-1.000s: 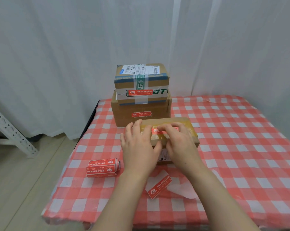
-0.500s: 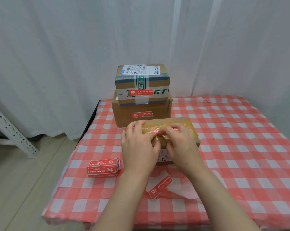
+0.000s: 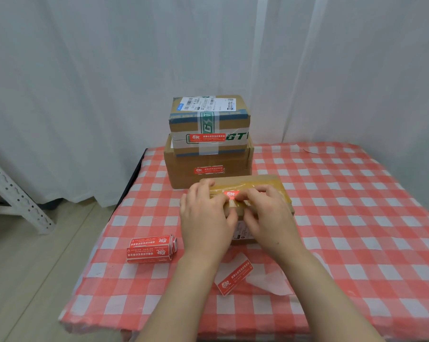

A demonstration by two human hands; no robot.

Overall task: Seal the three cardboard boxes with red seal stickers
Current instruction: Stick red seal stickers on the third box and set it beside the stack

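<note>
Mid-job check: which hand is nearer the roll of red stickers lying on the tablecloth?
Left. The left hand rests on the front box, just right of the sticker roll. The right hand is on the same box, farther right, beyond the left hand.

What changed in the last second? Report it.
Barely anything: the left hand and right hand keep pressing the red seal sticker onto the near cardboard box, fingers shifting only slightly. Nothing taken or released. Stacked boxes, sticker roll and loose sticker unmoved.
</note>
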